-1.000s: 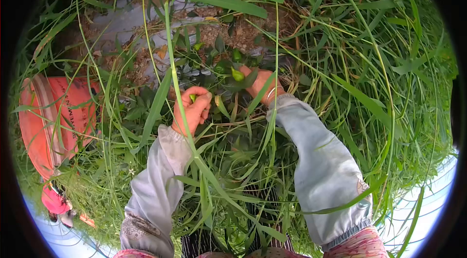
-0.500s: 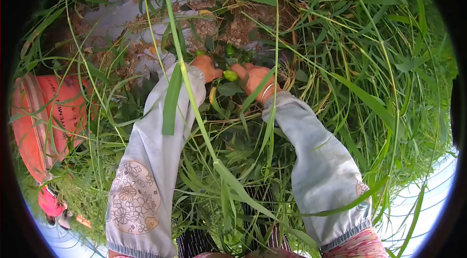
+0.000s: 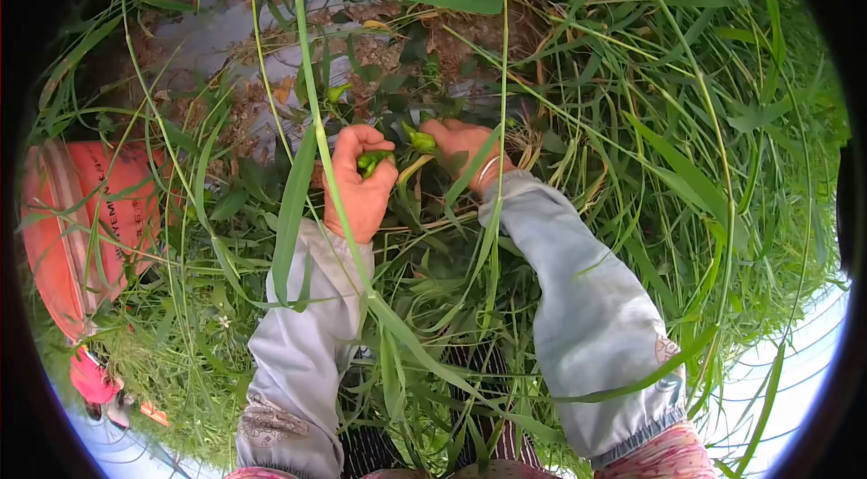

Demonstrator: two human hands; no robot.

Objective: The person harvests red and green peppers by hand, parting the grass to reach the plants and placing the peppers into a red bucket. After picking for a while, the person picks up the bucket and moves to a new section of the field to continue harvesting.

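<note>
My left hand (image 3: 359, 195) is closed around a green pepper (image 3: 372, 160), which shows between thumb and fingers. To its right, my right hand (image 3: 465, 149) has its fingers drawn together on another green pepper (image 3: 418, 138) that sticks out at the fingertips. Leaves hide part of the right fingers. A yellowish green pepper (image 3: 338, 93) sits among leaves just beyond the left hand. A yellowing leaf (image 3: 414, 168) hangs between the two hands. Pale sleeve covers reach over both forearms, and a light band circles the right wrist.
An orange-red bag with printed letters (image 3: 108, 217) stands at the left. Tall grass stems (image 3: 314, 118) cross in front of both arms. Grey plastic sheeting (image 3: 203, 41) with dry litter lies beyond the hands. Dense grass (image 3: 668, 136) fills the right side. A person in pink (image 3: 93, 380) is at lower left.
My left hand has pulled back toward me and turned, now showing a green pepper in its grasp. My right hand has shifted slightly left, with a pepper at its fingertips.
</note>
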